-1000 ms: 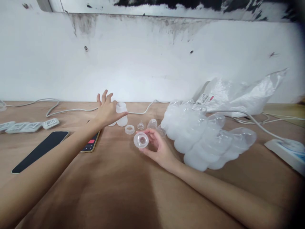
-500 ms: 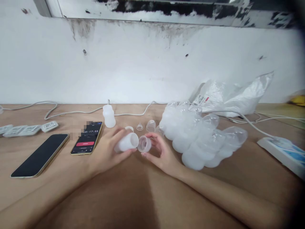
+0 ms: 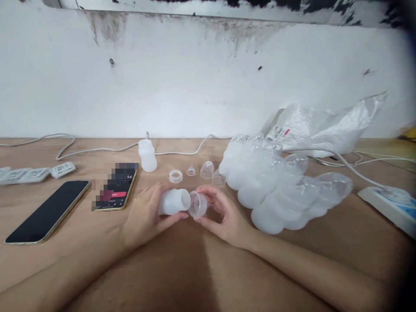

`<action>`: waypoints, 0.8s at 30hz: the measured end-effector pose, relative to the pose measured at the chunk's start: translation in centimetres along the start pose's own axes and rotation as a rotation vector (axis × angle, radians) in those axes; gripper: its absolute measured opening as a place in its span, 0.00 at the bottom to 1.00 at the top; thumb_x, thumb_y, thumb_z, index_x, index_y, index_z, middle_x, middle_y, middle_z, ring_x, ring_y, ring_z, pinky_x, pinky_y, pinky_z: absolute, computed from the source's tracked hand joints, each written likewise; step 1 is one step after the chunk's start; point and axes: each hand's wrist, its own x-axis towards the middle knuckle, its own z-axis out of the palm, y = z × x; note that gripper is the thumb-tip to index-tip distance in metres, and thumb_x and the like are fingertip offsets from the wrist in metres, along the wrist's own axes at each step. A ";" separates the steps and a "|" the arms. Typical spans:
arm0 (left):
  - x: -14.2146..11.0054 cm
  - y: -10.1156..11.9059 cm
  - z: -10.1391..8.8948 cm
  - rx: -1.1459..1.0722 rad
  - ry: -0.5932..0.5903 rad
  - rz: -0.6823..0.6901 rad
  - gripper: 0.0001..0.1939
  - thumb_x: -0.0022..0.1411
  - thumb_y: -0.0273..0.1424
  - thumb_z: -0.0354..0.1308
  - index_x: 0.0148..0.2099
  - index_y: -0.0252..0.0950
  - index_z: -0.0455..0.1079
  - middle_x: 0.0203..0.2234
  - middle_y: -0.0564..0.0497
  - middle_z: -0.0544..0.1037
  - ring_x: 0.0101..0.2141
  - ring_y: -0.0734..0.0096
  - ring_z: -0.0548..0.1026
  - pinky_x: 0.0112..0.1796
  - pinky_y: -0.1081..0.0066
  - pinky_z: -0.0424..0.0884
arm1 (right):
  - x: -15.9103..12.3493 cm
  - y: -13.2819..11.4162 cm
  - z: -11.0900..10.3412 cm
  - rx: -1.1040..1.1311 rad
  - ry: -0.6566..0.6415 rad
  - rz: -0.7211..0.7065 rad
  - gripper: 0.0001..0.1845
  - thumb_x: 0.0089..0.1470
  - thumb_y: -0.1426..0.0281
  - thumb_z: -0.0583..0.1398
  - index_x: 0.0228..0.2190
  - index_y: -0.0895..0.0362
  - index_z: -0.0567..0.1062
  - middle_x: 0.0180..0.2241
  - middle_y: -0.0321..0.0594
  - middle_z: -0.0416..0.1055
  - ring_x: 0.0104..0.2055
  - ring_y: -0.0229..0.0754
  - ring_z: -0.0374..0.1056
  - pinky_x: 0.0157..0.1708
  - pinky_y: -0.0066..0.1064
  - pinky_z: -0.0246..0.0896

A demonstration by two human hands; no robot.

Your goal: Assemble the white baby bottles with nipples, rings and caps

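My left hand (image 3: pixel 144 216) grips a small white plastic bottle (image 3: pixel 173 202) lying sideways, its mouth pointing right. My right hand (image 3: pixel 222 214) pinches a clear screw ring cap (image 3: pixel 197 204) right at the bottle's mouth; whether they touch is unclear. Both hands rest low over the wooden table (image 3: pixel 182 268). Behind them lie a loose white ring (image 3: pixel 176 176), a tiny clear nipple piece (image 3: pixel 191 170) and a clear dome cap (image 3: pixel 207 170). A second white bottle (image 3: pixel 147 156) stands upright further back.
A bag of several white bottles (image 3: pixel 276 186) lies right of my hands, with a crumpled plastic bag (image 3: pixel 328 125) behind. Two phones (image 3: pixel 48 211) (image 3: pixel 117 187) lie at left, beside white labelled packets (image 3: pixel 35 173). Cables (image 3: pixel 97 149) run along the wall; a power strip (image 3: pixel 390 201) sits far right.
My left hand picked one bottle from beside the upright one and brought it to the centre. My right hand turned the clear cap to face the bottle's mouth.
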 end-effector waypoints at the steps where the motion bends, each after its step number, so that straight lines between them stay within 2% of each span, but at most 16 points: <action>1: 0.0 0.0 0.0 0.012 0.005 0.010 0.23 0.53 0.40 0.57 0.46 0.38 0.54 0.34 0.49 0.70 0.34 0.64 0.71 0.32 0.66 0.68 | 0.0 0.0 0.0 0.002 0.003 0.003 0.23 0.47 0.74 0.59 0.44 0.51 0.58 0.43 0.42 0.63 0.46 0.42 0.64 0.45 0.36 0.64; 4: 0.2 0.0 -0.1 0.049 -0.013 0.039 0.24 0.52 0.37 0.57 0.49 0.35 0.53 0.36 0.46 0.68 0.36 0.62 0.70 0.33 0.65 0.68 | 0.0 0.0 0.0 0.008 0.015 0.021 0.23 0.47 0.73 0.59 0.44 0.51 0.58 0.44 0.42 0.63 0.46 0.42 0.64 0.46 0.37 0.63; 9: 0.1 -0.6 -0.3 0.076 -0.108 0.137 0.28 0.52 0.27 0.53 0.55 0.33 0.49 0.47 0.40 0.61 0.43 0.59 0.67 0.41 0.62 0.67 | 0.1 0.1 -0.1 0.002 0.047 0.068 0.22 0.48 0.72 0.59 0.45 0.51 0.58 0.42 0.41 0.63 0.44 0.41 0.64 0.44 0.36 0.64; 12: -0.2 -1.4 0.1 0.062 -0.064 0.131 0.29 0.52 0.28 0.53 0.56 0.34 0.48 0.45 0.41 0.63 0.42 0.60 0.68 0.40 0.63 0.68 | 0.2 0.2 -0.2 -0.010 0.082 0.086 0.22 0.48 0.72 0.59 0.44 0.50 0.59 0.43 0.41 0.62 0.43 0.40 0.64 0.41 0.36 0.65; 15: -0.2 -1.8 0.5 0.054 0.024 0.079 0.25 0.53 0.32 0.55 0.52 0.35 0.52 0.39 0.45 0.69 0.38 0.63 0.71 0.36 0.66 0.69 | 0.3 0.3 -0.3 -0.018 0.112 0.100 0.21 0.48 0.72 0.59 0.44 0.50 0.60 0.45 0.42 0.61 0.43 0.41 0.63 0.38 0.34 0.66; 20: 0.1 -1.7 0.4 0.058 -0.024 0.094 0.19 0.55 0.35 0.54 0.49 0.38 0.57 0.36 0.48 0.72 0.36 0.63 0.72 0.34 0.67 0.69 | 0.5 0.3 -0.4 -0.001 0.107 0.149 0.20 0.48 0.72 0.58 0.44 0.51 0.62 0.47 0.42 0.60 0.43 0.41 0.63 0.36 0.33 0.66; 24: 0.2 -1.6 0.2 0.048 -0.007 0.103 0.21 0.55 0.37 0.55 0.51 0.39 0.58 0.37 0.49 0.73 0.37 0.64 0.73 0.36 0.67 0.70 | 0.7 0.3 -0.5 0.083 0.081 0.240 0.21 0.48 0.70 0.58 0.45 0.51 0.62 0.45 0.42 0.62 0.32 0.35 0.65 0.35 0.33 0.65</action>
